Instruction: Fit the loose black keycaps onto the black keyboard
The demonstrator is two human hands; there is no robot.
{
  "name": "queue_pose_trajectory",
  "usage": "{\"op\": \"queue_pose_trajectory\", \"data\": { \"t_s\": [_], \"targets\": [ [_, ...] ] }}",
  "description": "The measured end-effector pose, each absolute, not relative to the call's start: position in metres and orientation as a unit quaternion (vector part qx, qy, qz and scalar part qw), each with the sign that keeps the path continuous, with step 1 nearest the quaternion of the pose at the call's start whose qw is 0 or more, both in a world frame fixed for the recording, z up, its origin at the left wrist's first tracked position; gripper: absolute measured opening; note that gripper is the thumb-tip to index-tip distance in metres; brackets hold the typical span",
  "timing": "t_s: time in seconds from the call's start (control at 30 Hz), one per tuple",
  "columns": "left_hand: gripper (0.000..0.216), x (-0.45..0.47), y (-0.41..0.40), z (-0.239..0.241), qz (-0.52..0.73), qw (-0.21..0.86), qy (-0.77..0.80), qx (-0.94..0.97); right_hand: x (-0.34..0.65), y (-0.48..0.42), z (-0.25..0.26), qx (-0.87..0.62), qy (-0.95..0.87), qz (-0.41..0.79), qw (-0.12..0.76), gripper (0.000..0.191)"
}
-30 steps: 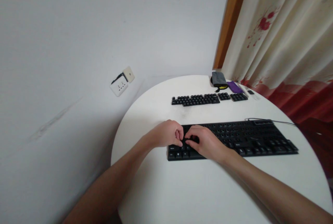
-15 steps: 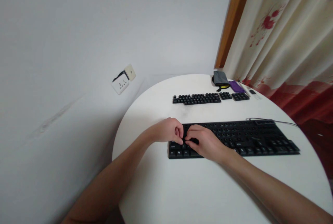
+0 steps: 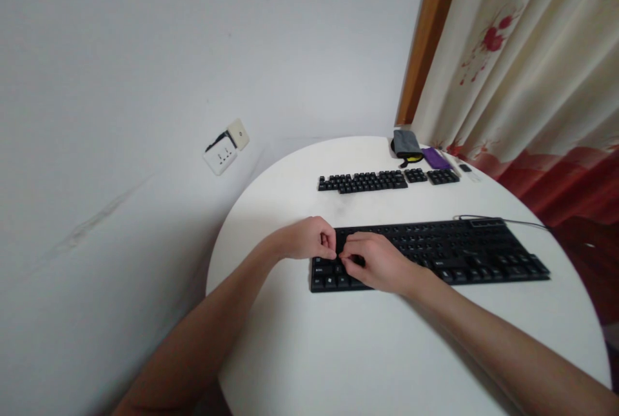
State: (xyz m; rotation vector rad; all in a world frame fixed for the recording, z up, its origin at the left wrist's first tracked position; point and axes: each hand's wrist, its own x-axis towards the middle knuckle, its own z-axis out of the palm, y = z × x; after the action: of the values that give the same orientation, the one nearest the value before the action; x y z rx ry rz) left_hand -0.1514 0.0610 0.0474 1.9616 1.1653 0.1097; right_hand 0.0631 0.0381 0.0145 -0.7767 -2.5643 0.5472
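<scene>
A black keyboard lies on the white round table, its upper rows of keycaps off and the bottom rows at the left and right still capped. My left hand is closed over the keyboard's left end, thumb and curled fingers pressed together. Beside it, fingertips almost meeting the left ones, my right hand is in a pinch above the same left keys. Whatever sits between the fingertips is too small and hidden to make out. Farther back, rows of loose black keycaps are laid out in keyboard order.
Two smaller keycap groups, one a compact block, sit right of the main rows. At the table's back edge lie a grey pouch and a purple cloth. A cable runs off right. Wall and curtain border the table.
Both hands have shifted slightly up the keyboard, away from me, and their fingertips are a little closer together. The view has moved slightly; the loose keycaps stay put.
</scene>
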Motion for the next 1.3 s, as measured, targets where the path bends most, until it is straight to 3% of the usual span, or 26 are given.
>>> {"op": "queue_pose_trajectory", "data": {
  "t_s": [0.5, 0.77, 1.03, 1.3],
  "targets": [
    [0.007, -0.149, 0.06, 0.04, 0.035, 0.382, 0.484, 0.787, 0.067, 0.042, 0.021, -0.266, -0.941, 0.15, 0.147, 0.019],
    [0.011, -0.151, 0.063, 0.039, 0.054, 0.383, 0.488, 0.782, 0.071, 0.047, 0.012, -0.262, -0.924, 0.209, 0.184, 0.016],
    [0.016, -0.146, 0.07, 0.032, 0.147, 0.303, 0.514, 0.789, 0.072, 0.048, 0.005, -0.298, -0.878, 0.287, 0.239, 0.017],
    [0.021, -0.145, 0.082, 0.024, 0.259, 0.221, 0.558, 0.757, 0.067, 0.037, 0.012, -0.214, -0.937, 0.154, 0.227, 0.023]
  ]
}}
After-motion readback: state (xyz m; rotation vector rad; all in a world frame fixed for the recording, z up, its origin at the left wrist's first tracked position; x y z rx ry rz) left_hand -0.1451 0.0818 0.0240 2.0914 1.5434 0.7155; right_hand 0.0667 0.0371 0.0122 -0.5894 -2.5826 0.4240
